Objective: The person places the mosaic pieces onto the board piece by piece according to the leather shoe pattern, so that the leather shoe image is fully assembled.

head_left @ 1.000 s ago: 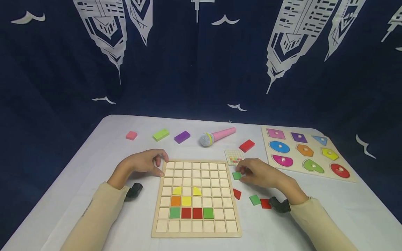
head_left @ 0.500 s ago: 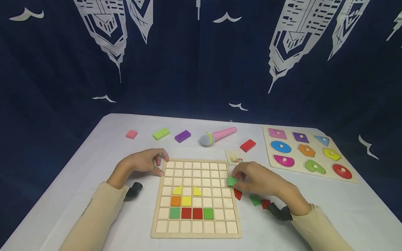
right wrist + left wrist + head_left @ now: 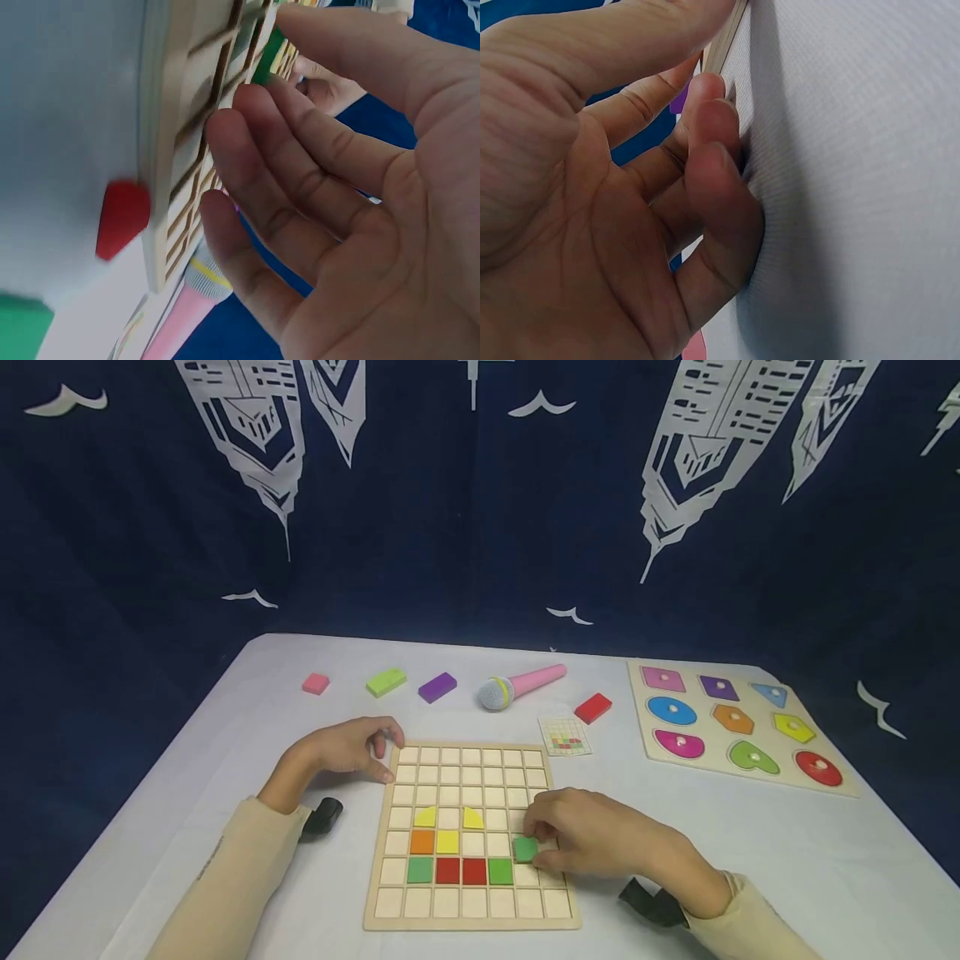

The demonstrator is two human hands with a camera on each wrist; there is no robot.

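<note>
- While a dark blue curtain (image 3: 465,527) printed with white towers and birds hangs behind, a white table (image 3: 270,702) fills the foreground.
- Front and centre lies a wooden grid board (image 3: 472,924); a knobbed shape board (image 3: 716,750) lies at the table's right.
- A person's left hand (image 3: 348,746) holds the grid board's upper left corner, thumb and index finger parted along its edges.
- Over the grid's right side, the right hand (image 3: 592,831) pinches a green tile (image 3: 525,849) between thumb and index finger, its other fingers loosely bent.
- Beyond the grid lies a pink microphone (image 3: 517,687), a pattern card (image 3: 565,737) nearer the board.
- Along the back sit a lime block (image 3: 386,682), purple block (image 3: 437,687), red block (image 3: 593,708) and pink block (image 3: 316,683).
- The held tile is above the sixth column, up and right of a coloured row (image 3: 447,871) of four tiles; whether it touches the board cannot be told.
- Nearby, an orange tile (image 3: 422,842) adjoins a yellow tile (image 3: 447,842).
- Beside the grid's edge, the right wrist view shows a loose red piece (image 3: 122,219).
</note>
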